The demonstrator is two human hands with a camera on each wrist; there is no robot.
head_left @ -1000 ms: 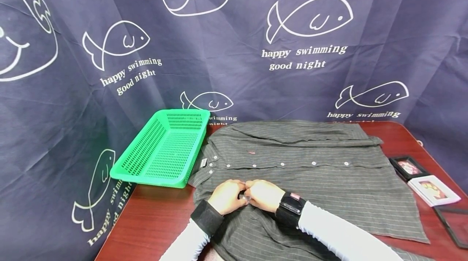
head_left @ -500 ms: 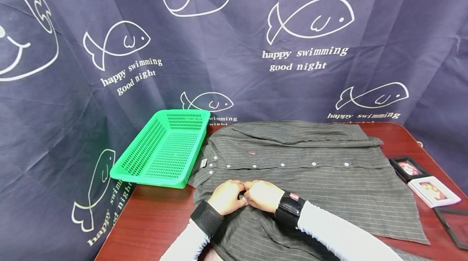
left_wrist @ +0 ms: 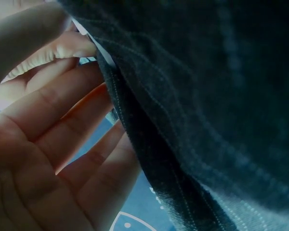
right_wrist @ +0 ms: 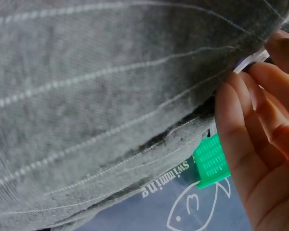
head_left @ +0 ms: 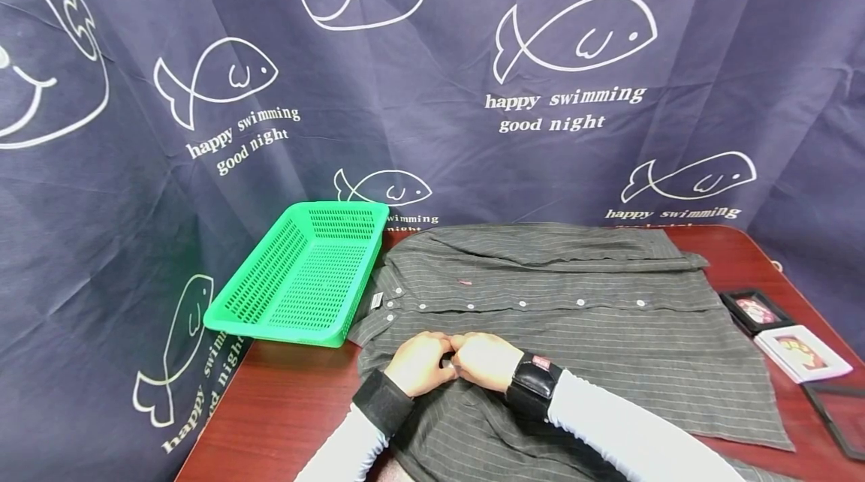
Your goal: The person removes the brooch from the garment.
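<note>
A dark grey pinstriped button-up shirt (head_left: 649, 362) lies spread over the table, its collar to the left and a row of white buttons along its front. My left hand (head_left: 417, 364) and right hand (head_left: 490, 362) meet at its near side, below the collar. Both pinch raised cloth between thumb and fingers. In the left wrist view a thin white strip (left_wrist: 106, 55) shows along the cloth edge by the fingertips. A whitish piece (right_wrist: 251, 61) also appears between the right thumb and fingers in the right wrist view; what it is cannot be told.
On the left stands a green plastic basket (head_left: 317, 283), touching or close to the collar. Small picture frames, one black (head_left: 755, 309) and one white (head_left: 803, 353), lie at the right, with another dark frame (head_left: 841, 422) nearer. Behind the red-brown table (head_left: 270, 407) hangs a blue fish-print curtain (head_left: 432, 91).
The whitish bit between my hands shows less in the head view than before. Both hands stay in nearly the same place on the shirt.
</note>
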